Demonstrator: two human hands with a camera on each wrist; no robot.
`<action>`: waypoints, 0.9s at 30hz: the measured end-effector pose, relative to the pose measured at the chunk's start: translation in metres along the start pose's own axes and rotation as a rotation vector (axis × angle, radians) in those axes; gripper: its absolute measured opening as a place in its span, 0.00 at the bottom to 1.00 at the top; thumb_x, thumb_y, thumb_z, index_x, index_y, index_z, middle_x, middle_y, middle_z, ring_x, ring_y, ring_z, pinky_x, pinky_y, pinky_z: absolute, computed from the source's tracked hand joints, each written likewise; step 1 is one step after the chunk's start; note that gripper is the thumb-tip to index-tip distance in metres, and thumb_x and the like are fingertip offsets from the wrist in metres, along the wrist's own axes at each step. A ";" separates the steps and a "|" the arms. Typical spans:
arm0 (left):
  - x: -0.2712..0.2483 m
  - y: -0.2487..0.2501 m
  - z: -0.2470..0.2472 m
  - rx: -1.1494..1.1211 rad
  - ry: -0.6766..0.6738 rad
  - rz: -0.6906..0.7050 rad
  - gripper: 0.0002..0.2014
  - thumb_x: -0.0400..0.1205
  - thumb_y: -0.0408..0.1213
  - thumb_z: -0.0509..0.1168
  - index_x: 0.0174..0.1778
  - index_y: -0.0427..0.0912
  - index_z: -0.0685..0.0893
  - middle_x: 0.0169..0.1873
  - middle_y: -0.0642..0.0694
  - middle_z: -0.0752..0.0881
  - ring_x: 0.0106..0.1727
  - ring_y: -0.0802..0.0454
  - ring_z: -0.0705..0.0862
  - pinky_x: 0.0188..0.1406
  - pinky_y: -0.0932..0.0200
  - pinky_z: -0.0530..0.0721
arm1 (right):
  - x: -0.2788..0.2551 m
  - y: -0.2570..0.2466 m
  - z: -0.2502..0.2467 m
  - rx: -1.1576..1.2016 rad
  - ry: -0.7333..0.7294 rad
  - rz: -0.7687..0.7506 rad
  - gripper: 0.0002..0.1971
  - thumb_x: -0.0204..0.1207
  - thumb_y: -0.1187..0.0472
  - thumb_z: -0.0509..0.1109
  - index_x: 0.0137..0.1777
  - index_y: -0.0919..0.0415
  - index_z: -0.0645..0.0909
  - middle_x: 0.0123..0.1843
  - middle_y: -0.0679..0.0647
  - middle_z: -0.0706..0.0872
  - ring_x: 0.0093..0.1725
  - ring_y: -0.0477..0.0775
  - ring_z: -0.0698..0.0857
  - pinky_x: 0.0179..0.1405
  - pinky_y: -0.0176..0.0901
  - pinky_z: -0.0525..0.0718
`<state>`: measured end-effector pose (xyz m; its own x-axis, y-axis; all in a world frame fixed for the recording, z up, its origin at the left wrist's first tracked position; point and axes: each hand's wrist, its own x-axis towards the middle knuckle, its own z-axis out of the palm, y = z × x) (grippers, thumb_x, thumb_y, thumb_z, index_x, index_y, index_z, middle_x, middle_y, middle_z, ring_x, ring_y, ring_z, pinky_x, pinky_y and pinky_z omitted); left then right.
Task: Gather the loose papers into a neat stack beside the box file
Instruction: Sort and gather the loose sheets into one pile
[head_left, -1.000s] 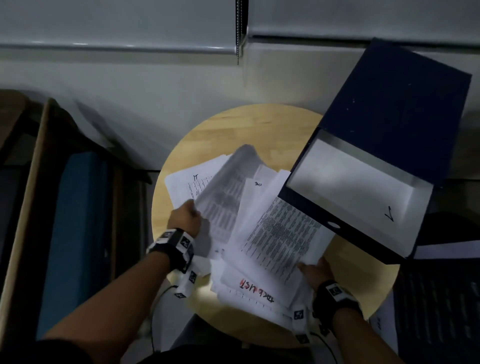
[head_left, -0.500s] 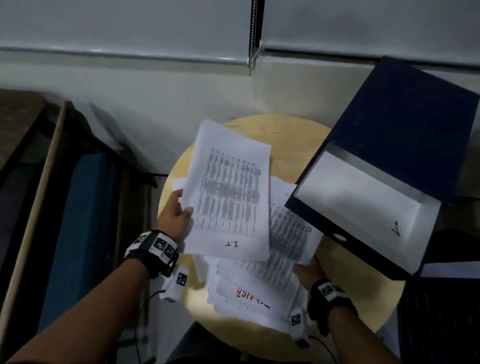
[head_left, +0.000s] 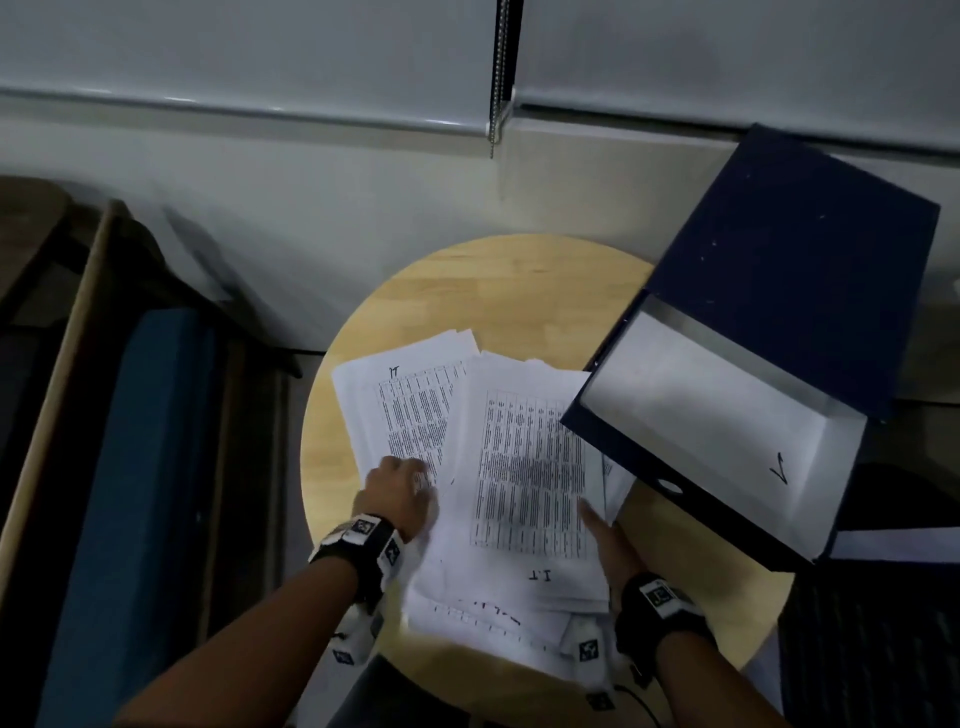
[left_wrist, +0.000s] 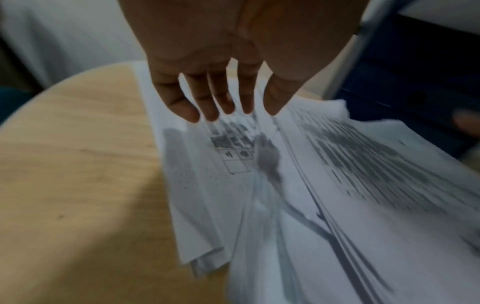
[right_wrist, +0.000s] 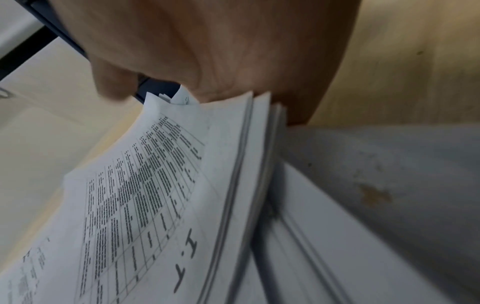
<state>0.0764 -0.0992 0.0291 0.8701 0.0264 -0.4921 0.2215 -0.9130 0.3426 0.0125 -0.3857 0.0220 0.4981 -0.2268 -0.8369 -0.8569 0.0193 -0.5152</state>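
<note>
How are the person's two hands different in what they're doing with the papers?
The left hand reaches with straight, spread fingers onto the far-left sheets; the right hand grips the edge of the thicker bundle marked "I.T". Both wear wrist bands and work over the round table.

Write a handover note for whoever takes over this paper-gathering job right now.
Left hand: open, fingers extended onto the fanned white printed sheets on the round wooden table.
Right hand: grips the right edge of the main pile of white printed papers, marked "I.T".
Open dark blue box file: at the table's right, partly over the pile.
Done: most sheets overlap.
Left: merge both groups, square the edges, set them beside the file.
</note>
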 end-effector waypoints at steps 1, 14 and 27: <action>0.002 -0.006 -0.003 -0.025 0.067 -0.093 0.22 0.78 0.47 0.64 0.69 0.50 0.76 0.68 0.40 0.75 0.66 0.37 0.76 0.62 0.42 0.80 | 0.002 0.003 0.000 -0.066 -0.013 0.005 0.66 0.54 0.25 0.75 0.87 0.56 0.50 0.87 0.55 0.58 0.85 0.61 0.61 0.82 0.59 0.61; 0.018 -0.028 -0.005 -0.519 -0.057 -0.519 0.22 0.72 0.39 0.77 0.54 0.31 0.77 0.51 0.34 0.85 0.54 0.38 0.84 0.56 0.48 0.84 | 0.003 0.008 0.003 -0.368 0.041 -0.019 0.43 0.83 0.58 0.67 0.87 0.62 0.41 0.88 0.61 0.54 0.85 0.63 0.59 0.82 0.52 0.60; 0.008 -0.003 -0.004 -0.636 0.097 -0.596 0.34 0.70 0.37 0.78 0.66 0.43 0.65 0.58 0.32 0.76 0.48 0.34 0.80 0.44 0.48 0.78 | 0.002 0.010 0.004 -0.378 0.057 0.012 0.43 0.82 0.56 0.68 0.87 0.60 0.42 0.88 0.59 0.52 0.85 0.64 0.59 0.82 0.55 0.60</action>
<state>0.0843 -0.0945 0.0279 0.5587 0.4876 -0.6709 0.8293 -0.3368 0.4459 0.0056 -0.3821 0.0143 0.4885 -0.2825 -0.8256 -0.8565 -0.3362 -0.3917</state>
